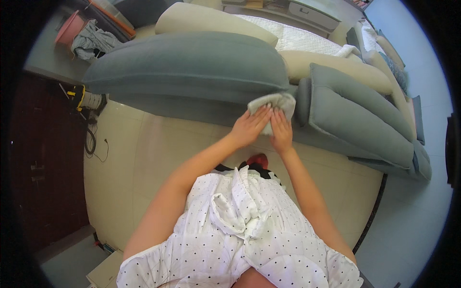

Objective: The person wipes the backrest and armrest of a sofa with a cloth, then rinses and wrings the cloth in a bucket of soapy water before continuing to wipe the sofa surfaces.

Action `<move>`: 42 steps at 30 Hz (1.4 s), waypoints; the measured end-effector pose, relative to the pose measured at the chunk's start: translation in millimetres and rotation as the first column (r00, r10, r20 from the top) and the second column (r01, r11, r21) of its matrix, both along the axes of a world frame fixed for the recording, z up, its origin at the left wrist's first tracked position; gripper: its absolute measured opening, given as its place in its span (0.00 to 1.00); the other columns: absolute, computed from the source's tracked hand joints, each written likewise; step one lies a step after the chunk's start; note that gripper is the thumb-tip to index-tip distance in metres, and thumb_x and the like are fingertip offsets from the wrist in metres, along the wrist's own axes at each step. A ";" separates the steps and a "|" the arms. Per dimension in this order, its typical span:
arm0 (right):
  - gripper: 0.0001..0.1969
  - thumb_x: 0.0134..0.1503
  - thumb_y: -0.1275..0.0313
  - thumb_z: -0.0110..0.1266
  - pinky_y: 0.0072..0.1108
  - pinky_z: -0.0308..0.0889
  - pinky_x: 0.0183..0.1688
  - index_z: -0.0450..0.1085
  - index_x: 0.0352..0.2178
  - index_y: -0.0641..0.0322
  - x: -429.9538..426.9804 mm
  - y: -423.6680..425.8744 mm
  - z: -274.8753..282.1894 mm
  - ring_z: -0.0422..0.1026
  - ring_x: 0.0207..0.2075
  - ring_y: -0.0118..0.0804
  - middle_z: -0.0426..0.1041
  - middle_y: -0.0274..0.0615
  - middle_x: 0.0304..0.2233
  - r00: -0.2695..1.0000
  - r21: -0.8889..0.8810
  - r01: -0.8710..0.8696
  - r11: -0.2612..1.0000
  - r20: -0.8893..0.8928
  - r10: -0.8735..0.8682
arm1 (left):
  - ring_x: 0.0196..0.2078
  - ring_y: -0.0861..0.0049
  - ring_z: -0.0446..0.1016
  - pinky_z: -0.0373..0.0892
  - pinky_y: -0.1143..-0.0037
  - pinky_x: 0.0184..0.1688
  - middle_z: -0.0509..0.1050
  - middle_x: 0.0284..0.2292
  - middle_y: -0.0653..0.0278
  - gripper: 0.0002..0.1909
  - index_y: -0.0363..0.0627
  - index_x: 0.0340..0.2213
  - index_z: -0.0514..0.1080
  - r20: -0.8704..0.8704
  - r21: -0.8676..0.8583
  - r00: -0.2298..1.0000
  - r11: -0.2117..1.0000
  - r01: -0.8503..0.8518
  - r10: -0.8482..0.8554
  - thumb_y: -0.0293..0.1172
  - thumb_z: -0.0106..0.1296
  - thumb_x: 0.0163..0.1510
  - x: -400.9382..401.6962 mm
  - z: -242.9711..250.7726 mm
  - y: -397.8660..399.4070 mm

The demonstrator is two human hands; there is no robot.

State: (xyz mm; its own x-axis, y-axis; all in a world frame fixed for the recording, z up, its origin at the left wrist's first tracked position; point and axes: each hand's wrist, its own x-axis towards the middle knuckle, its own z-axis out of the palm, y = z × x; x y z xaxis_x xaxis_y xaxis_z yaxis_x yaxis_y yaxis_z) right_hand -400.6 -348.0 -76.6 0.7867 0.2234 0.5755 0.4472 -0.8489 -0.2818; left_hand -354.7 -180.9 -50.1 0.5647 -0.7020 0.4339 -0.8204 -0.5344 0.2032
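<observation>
Both hands are on a folded light-grey cloth (286, 102), at the gap between two grey-blue cushions of a sofa. My left hand (251, 126) covers the cloth's left part, fingers stretched out and pointing up and right. Close beside it, my right hand (282, 131) holds the lower right part, its fingertips nearly touching the left ones. The cloth hides the sofa surface behind it, so contact there cannot be judged. A long back cushion (194, 61) extends to the left, and a padded cushion (356, 115) leans on the right.
Cream cushions (212, 25) and a white quilted cover (306, 36) lie beyond the sofa back. At the left, a vacuum cleaner (90, 100) with a black hose (90, 140) stands on the tiled floor (162, 154) by a dark door (47, 162). A pink basin (68, 28) and grey clothing (93, 41) are farther back.
</observation>
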 end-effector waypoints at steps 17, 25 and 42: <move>0.23 0.45 0.76 0.41 0.33 0.53 0.51 0.58 0.46 0.60 72.2 146.1 -10.6 0.56 0.53 0.38 0.58 0.40 0.51 0.999 -0.187 -0.042 0.981 -0.039 0.036 | 0.55 0.66 0.53 0.55 0.64 0.50 0.53 0.52 0.54 0.33 0.39 0.50 0.52 -0.017 0.134 0.979 0.971 -0.199 0.203 0.24 0.44 0.39 56.7 -19.7 144.4; 0.24 0.39 0.76 0.45 0.31 0.56 0.49 0.61 0.43 0.63 75.9 180.8 7.4 0.59 0.51 0.37 0.61 0.41 0.48 0.938 -0.122 -0.260 0.958 0.203 0.281 | 0.56 0.64 0.50 0.56 0.63 0.49 0.50 0.54 0.53 0.34 0.39 0.51 0.51 0.080 0.078 0.898 0.896 -0.438 0.432 0.26 0.44 0.39 24.7 -9.2 181.3; 0.27 0.40 0.78 0.44 0.35 0.54 0.50 0.58 0.47 0.60 49.3 64.0 -12.9 0.56 0.53 0.37 0.57 0.40 0.51 1.000 -0.214 0.008 0.977 -0.028 -0.014 | 0.55 0.64 0.52 0.56 0.65 0.48 0.53 0.52 0.55 0.32 0.37 0.50 0.51 0.124 -0.041 0.961 0.969 -0.243 0.247 0.26 0.43 0.40 25.0 -29.1 58.3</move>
